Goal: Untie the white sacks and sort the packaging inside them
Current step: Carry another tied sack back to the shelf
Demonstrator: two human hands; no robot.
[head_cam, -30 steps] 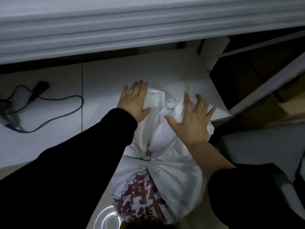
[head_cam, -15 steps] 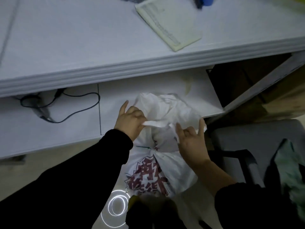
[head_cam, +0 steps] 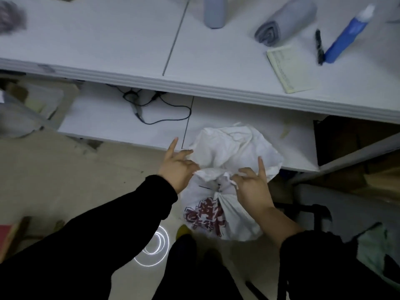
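A white woven sack (head_cam: pixel 232 148) with red printed characters stands on the floor and leans against the low white shelf (head_cam: pixel 121 122). Its neck is tied tight near the middle, and the loose top flares above the knot. My left hand (head_cam: pixel 176 167) pinches a fold of the loose top at its left side, index finger pointing up. My right hand (head_cam: pixel 252 187) pinches the fabric just right of the knot, one finger raised. Both hands are close together at the neck.
A white table (head_cam: pixel 129 44) above carries a notepad (head_cam: pixel 290 69), a blue bottle (head_cam: pixel 346 35), a black pen (head_cam: pixel 318 46), a grey rolled cloth (head_cam: pixel 283 22) and a grey container (head_cam: pixel 215 11). A black cable (head_cam: pixel 155 111) lies on the shelf. A dark chair (head_cam: pixel 320 211) stands right of the sack.
Both hands went from lying flat on the sack's top to pinching the fabric near the knot. The view tilted up, so the tabletop now shows.
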